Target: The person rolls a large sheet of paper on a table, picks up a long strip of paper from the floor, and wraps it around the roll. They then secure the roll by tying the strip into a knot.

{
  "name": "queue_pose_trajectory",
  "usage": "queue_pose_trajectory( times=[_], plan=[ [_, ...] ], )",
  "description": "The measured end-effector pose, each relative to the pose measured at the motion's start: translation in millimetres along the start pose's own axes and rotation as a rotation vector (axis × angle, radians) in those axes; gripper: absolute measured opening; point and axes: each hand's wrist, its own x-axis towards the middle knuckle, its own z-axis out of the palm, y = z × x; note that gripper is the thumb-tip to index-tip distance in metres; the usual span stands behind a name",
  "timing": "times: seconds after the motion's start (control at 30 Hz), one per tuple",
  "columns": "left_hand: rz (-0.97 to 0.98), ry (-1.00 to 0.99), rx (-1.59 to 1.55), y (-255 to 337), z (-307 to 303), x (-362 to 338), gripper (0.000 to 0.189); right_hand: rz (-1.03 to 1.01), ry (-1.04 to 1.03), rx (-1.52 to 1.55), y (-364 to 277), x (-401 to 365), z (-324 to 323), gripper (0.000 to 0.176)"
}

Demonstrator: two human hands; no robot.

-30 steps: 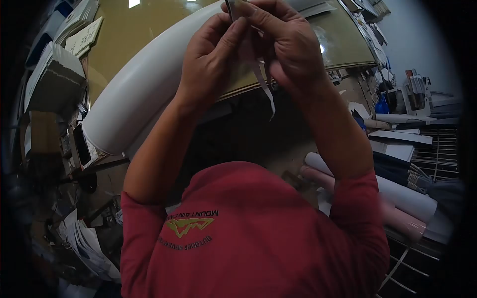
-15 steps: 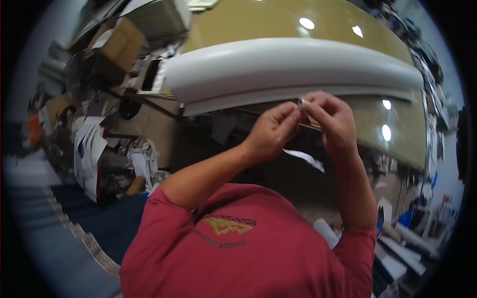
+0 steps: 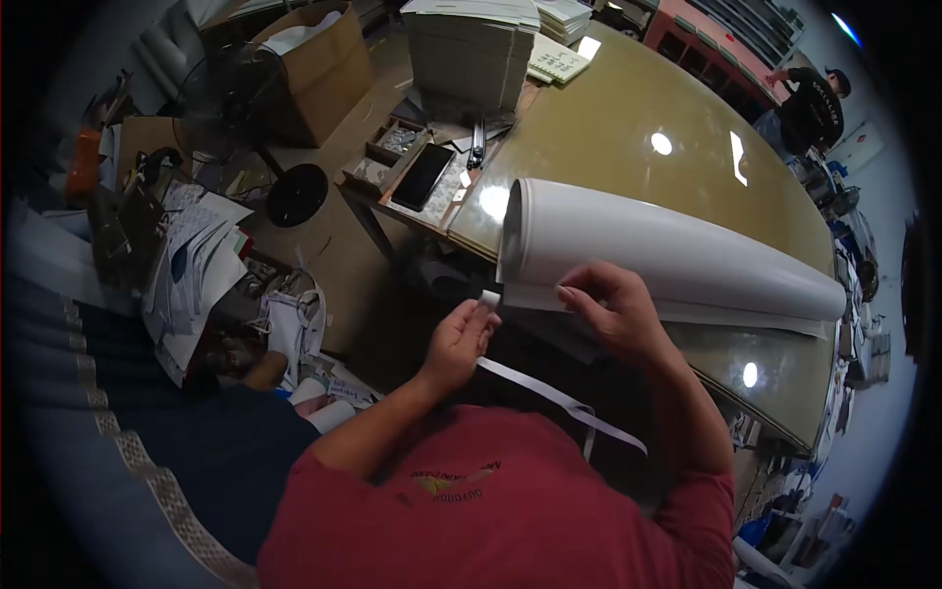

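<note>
My left hand point(image 3: 458, 344) is closed on a narrow white strip point(image 3: 549, 393); one short end sticks up past the fingertips and the long part hangs down in front of my red shirt. My right hand point(image 3: 616, 309) is apart from it, in front of a large white roll point(image 3: 677, 245), thumb and index finger pinched together. Whatever may be between those fingertips is too small to make out. The roll lies along the near edge of the glossy tan table point(image 3: 608, 128), its open end facing left.
A black phone point(image 3: 424, 177) lies on a side ledge beside small trays. Stacked paper point(image 3: 469, 59) stands at the table's far left. A fan point(image 3: 231, 93), a cardboard box point(image 3: 329, 74) and loose papers point(image 3: 201, 265) are on the left. Another person point(image 3: 810, 108) stands at the back right.
My hands, together before, have moved apart, the left one lower and to the left with the strip. The view has shifted, showing more of the table's left end and the other person.
</note>
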Motion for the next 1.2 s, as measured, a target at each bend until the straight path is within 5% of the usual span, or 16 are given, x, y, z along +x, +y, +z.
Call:
queue_pose_trajectory(
  times=[0.17,0.3,0.43,0.5,0.57,0.73,0.87,0.93,1.1,1.2],
  plan=[
    [0.015,0.157,-0.105,45,-116,5,0.019,-0.257,0.016,-0.612,-35,117,44,0.013],
    [0.101,0.259,0.038,63,-175,2,0.019,-0.085,0.045,-0.826,10,226,38,0.024],
    [0.162,0.379,0.205,62,-199,-8,0.019,0.133,-0.185,-1.259,77,327,29,0.027],
    [0.17,0.418,0.237,56,-206,-14,0.019,0.042,-0.377,-1.42,127,378,26,0.03],
    [0.129,0.503,0.263,53,-205,-20,0.019,0.465,-0.318,-1.08,146,409,34,0.04],
    [0.093,0.661,0.166,55,-190,-25,0.02,0.405,-0.216,-1.132,150,426,65,0.05],
    [0.119,0.681,0.146,61,-176,-10,0.021,0.381,-0.142,-1.038,141,431,57,0.04],
    [0.107,0.676,0.144,66,-171,-3,0.021,0.557,-0.233,-0.719,133,430,45,0.032],
    [0.111,0.573,0.172,67,-176,16,0.021,0.411,-0.235,-0.58,183,441,12,0.025],
    [0.086,0.54,0.149,68,-178,26,0.022,0.411,-0.235,-0.338,151,422,3,0.021]
  ],
)
